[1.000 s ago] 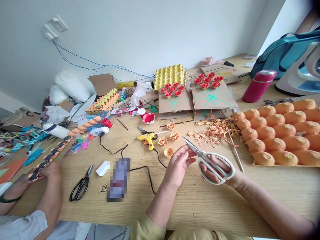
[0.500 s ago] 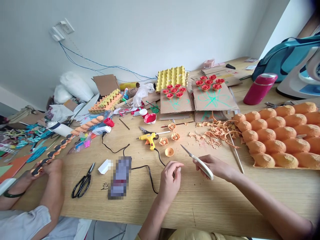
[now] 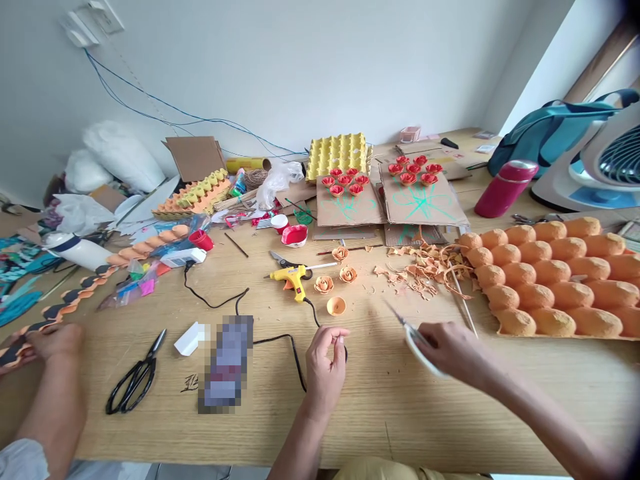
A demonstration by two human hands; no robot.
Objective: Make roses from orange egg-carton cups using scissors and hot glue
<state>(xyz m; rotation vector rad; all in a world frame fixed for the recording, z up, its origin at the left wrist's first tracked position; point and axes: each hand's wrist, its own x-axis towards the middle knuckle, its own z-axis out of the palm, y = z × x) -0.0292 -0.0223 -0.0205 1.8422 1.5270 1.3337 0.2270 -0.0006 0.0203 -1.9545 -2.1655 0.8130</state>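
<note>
My right hand [image 3: 447, 350] grips a pair of scissors [image 3: 420, 350] with white handles, blurred by motion, the blades pointing away and to the left over the table. My left hand [image 3: 326, 367] is raised above the table near its front, fingers curled and thumb close to the index fingertip. Whatever may be between those fingertips is too small to make out. Beyond it lie an orange egg-carton cup [image 3: 337, 306] and several orange carton flowers, one of them a rosette [image 3: 324, 285]. A yellow glue gun [image 3: 295, 279] rests to their left, its cord running behind my left hand.
Orange scraps [image 3: 420, 267] are piled before a big orange egg tray [image 3: 560, 280]. Cardboard panels [image 3: 425, 203] with red flowers stand behind. Black-handled scissors [image 3: 135, 380] and a pixelated object [image 3: 227, 363] lie left. At far left, another person's hand [image 3: 55, 340] holds a carton strip.
My right hand has drawn the scissors slightly right and nearer to me, away from my left hand. The view has shifted right. The other person's hand sits farther left in view.
</note>
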